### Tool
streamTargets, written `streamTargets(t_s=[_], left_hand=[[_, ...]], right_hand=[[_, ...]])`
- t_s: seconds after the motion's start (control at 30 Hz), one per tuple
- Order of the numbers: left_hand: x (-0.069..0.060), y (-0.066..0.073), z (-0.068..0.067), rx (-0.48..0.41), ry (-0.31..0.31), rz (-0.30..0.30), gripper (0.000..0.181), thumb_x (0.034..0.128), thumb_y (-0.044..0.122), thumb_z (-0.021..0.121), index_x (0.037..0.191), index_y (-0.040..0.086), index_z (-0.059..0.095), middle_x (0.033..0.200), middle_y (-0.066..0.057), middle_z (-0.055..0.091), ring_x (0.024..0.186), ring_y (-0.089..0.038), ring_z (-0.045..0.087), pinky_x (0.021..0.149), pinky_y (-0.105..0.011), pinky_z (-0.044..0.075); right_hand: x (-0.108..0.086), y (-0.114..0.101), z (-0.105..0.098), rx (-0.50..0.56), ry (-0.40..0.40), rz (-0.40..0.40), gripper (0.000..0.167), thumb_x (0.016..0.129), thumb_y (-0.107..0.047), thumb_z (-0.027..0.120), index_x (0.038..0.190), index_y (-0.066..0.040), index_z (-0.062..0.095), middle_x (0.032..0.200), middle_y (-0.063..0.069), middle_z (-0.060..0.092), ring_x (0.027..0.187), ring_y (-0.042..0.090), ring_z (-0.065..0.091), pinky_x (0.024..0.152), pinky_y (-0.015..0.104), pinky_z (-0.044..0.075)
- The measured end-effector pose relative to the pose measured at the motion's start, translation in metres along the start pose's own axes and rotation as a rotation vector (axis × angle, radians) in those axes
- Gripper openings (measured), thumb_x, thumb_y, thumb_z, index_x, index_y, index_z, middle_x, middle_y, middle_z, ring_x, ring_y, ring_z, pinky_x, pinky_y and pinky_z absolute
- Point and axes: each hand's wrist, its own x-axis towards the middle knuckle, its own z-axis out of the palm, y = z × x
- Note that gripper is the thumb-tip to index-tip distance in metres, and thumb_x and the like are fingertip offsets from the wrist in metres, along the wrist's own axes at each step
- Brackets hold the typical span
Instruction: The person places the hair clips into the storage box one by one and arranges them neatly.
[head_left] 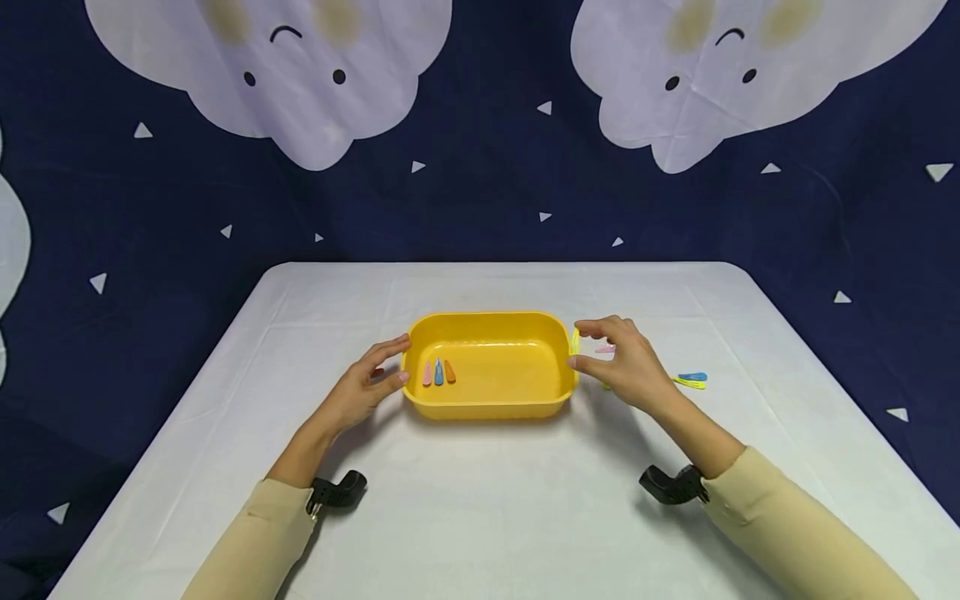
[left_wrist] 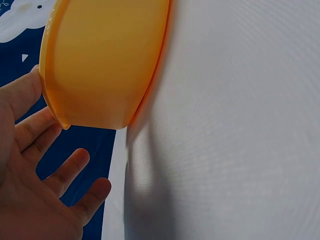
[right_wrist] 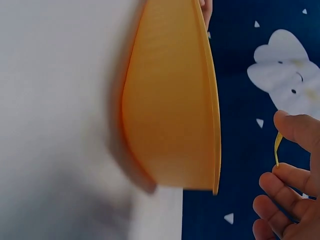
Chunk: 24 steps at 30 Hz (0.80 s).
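A yellow plastic basin [head_left: 487, 410] sits on the table. Against its left rim rest the thumb and fingertips of my left hand [head_left: 358, 387], the other fingers spread out in the left wrist view. Just beyond the right rim, my right hand [head_left: 626, 362] pinches a yellow hair clip [right_wrist: 278, 149] between thumb and index finger. Inside the basin, toward the left, a pink clip [head_left: 427, 373], a blue clip [head_left: 438, 372] and an orange clip [head_left: 450, 372] lie side by side. Part of another pink clip [head_left: 604, 349] shows behind my right hand.
Right of my right hand, a second blue clip [head_left: 693, 377] and a yellow clip [head_left: 692, 384] lie together on the white tablecloth [head_left: 495, 517]. A dark blue cloth [head_left: 480, 208] with clouds and triangles stands behind the table.
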Motion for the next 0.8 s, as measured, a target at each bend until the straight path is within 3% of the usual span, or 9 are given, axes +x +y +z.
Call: streamTargets(t_s=[0.23,0.47,0.8], left_hand=[[0.0,0.001,0.0,0.008,-0.003,-0.005,0.05,0.093,0.02,0.06,0.139,0.008,0.046,0.152,-0.009,0.035,0.142,-0.031,0.028,0.108,-0.058,0.03],[0.0,0.0,0.0,0.016,-0.006,-0.007,0.05,0.0933,0.02,0.059,0.139,0.008,0.045,0.152,-0.008,0.035,0.142,-0.031,0.028,0.107,-0.058,0.032],[-0.001,0.001,-0.001,0.024,-0.001,0.001,0.049,0.0928,0.02,0.06,0.139,0.008,0.046,0.151,-0.008,0.036,0.141,-0.031,0.029,0.107,-0.058,0.032]], right_hand=[[0.015,-0.02,0.016,0.022,-0.016,-0.04,0.053,0.078,-0.03,0.076,0.125,-0.012,0.06,0.115,0.007,0.062,0.108,0.024,0.049,0.086,0.039,0.039],[0.032,-0.038,0.038,0.052,-0.045,-0.089,0.051,0.078,-0.03,0.077,0.122,-0.01,0.061,0.114,0.008,0.062,0.109,0.026,0.05,0.094,0.043,0.04],[0.051,-0.057,0.063,0.078,-0.117,-0.083,0.052,0.078,-0.033,0.076,0.124,-0.013,0.061,0.115,0.006,0.06,0.11,0.023,0.049,0.096,0.041,0.043]])
